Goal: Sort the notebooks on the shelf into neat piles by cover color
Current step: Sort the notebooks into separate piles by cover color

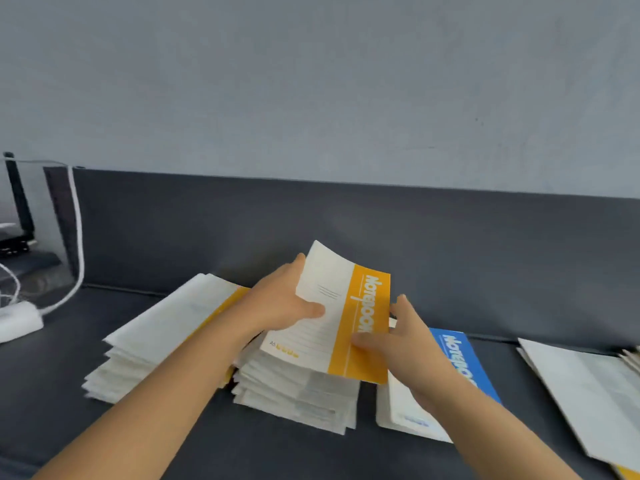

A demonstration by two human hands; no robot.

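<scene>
- Notebook (343, 320), white cover with yellow band along right side, "Notebook" lettering along band, held in both hands, tilted with far edge raised.
- Position: over middle pile (298, 393), near edge low above pile top; contact with pile not discernible.
- Left hand (284, 303) clamped on left edge of notebook: thumb flat on white cover, fingers curled behind far corner.
- Right hand (405, 341) clamped on right edge: thumb pressed on yellow band near lower corner, fingers behind cover, fingertips showing past edge.
- Middle pile: many notebooks, white page edges toward camera, edges uneven, top cover hidden by notebook.
- Left pile (152, 341) just beside middle pile, tall, skewed, blurred; yellow band visible along right edge; partly covered by left forearm.
- Blue pile (460, 358) right of middle pile, low; top cover with blue band and white lettering; partly hidden behind right hand and forearm.
- Right pile (581, 386) apart from blue pile, at frame edge, white surface up, cut off by frame; yellow corner showing beneath at bottom right; top band colour not discernible.
- Shelf (311, 452), dark grey, carrying all four piles; dark back panel (346, 220) behind, grey wall (311, 81) above.
- Far left: white cable (78, 237) running down to white adapter (17, 322) on shelf; black device (17, 209) behind clear panel; details too small to identify.
</scene>
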